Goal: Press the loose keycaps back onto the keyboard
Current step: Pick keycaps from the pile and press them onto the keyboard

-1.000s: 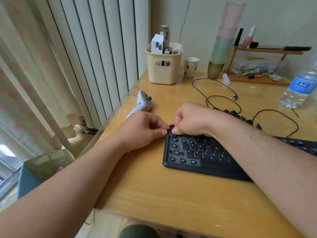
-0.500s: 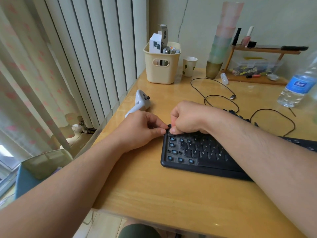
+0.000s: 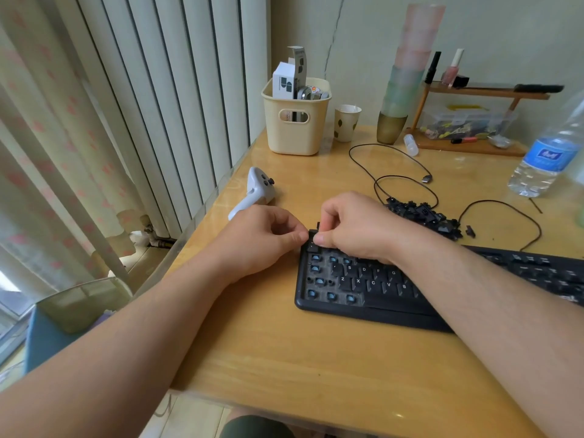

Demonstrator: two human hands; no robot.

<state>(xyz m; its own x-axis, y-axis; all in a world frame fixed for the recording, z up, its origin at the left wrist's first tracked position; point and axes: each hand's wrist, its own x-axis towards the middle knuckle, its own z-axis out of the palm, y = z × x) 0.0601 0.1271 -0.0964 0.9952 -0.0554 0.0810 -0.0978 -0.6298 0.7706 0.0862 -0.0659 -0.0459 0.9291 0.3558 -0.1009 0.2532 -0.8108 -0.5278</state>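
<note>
At the keyboard's [image 3: 363, 298] upper-left corner, the right hand [image 3: 354, 226] pinched a black keycap [image 3: 318, 225]. Beside it, the left hand [image 3: 262, 238] lay curled with thumb against forefinger; whether it held anything could not be told. Loose keycaps [image 3: 423, 216] lay heaped behind the keyboard.

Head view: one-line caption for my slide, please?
Both hands, left hand and right hand, work a keycap at the keyboard top-left corner; loose keycaps piled behind.

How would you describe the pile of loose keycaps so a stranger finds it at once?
Start at the black keyboard on the wooden desk. Just behind it, right of the right hand, lies a heap of keycaps, ringed by thin black cable: many small black pieces.
</note>
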